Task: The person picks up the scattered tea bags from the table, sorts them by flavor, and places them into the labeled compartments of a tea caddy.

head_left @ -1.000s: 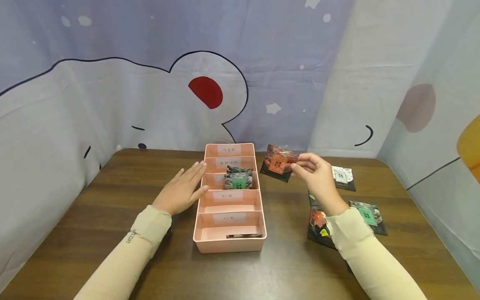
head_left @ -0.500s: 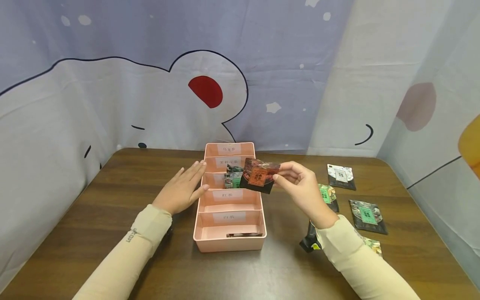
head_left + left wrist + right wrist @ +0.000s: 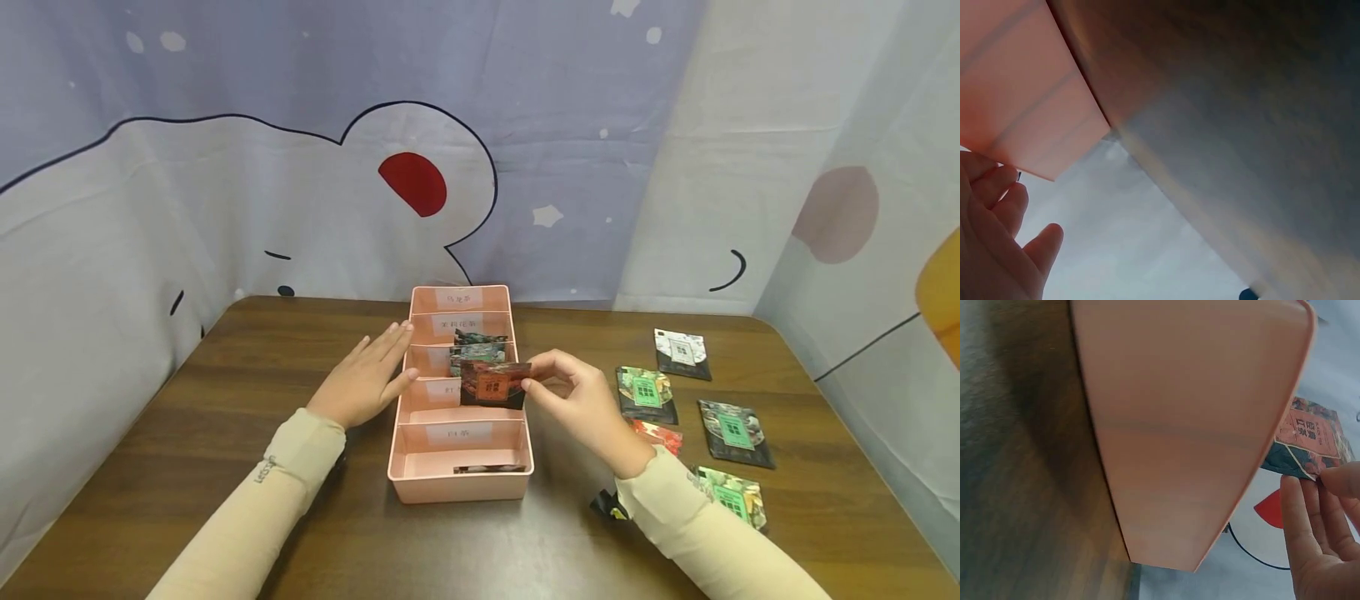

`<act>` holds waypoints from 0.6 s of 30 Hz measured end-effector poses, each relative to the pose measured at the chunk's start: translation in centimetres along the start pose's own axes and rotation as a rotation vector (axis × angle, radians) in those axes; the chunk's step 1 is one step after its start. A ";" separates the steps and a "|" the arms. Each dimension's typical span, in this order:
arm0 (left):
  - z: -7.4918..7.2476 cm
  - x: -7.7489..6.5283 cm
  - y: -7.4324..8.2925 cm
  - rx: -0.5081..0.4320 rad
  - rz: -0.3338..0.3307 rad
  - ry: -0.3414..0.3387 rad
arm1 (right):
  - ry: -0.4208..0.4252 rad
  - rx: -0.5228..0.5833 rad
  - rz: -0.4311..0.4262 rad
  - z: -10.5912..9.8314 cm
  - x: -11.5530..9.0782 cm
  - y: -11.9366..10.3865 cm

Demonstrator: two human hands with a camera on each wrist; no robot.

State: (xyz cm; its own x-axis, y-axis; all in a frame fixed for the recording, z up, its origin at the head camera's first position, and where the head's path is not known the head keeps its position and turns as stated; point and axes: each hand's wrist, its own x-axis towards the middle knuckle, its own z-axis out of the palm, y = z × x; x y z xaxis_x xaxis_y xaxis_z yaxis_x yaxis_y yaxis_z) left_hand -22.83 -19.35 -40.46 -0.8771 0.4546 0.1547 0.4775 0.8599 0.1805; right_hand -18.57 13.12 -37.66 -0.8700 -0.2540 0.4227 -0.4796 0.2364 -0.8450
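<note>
My right hand (image 3: 577, 404) pinches the right edge of a black and red tea sachet (image 3: 492, 385) with an orange label. The sachet hangs over the pink divided box (image 3: 461, 492), in front of the compartment with a green-labelled sachet (image 3: 477, 357). In the right wrist view, the held sachet (image 3: 1310, 434) tilts over the box's side rim, between thumb and fingers. My left hand (image 3: 365, 375) lies with straight fingers along the box's left rim; the left wrist view has its fingertips at the box wall (image 3: 1029, 106).
Inside the box, a dark sachet (image 3: 480, 337) stands further back and another (image 3: 489, 469) lies in the front compartment. Several sachets, including a white-labelled one (image 3: 682, 353) and a green-labelled one (image 3: 735, 433), lie on the table's right side. A patterned curtain (image 3: 562, 150) hangs behind the table.
My right hand has carried the orange-labelled sachet leftward and down, from beside the box to over its middle compartments. The left hand has stayed at the left rim.
</note>
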 end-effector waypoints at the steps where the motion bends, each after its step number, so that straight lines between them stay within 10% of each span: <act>1: 0.0 0.0 0.0 -0.002 -0.001 -0.001 | -0.008 -0.016 -0.013 0.1 -0.2 0.1; 18: 0.1 0.0 0.0 -0.015 -0.010 -0.001 | -0.119 -0.201 -0.409 0.1 -1.8 2.2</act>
State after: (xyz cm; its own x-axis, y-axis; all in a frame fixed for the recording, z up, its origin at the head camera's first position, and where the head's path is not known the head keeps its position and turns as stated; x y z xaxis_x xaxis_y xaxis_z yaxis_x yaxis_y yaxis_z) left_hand -22.84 -19.30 -40.54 -0.8818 0.4464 0.1523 0.4697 0.8608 0.1962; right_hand -18.09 14.01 -40.33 -0.5915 -0.4675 0.6569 -0.8031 0.2687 -0.5319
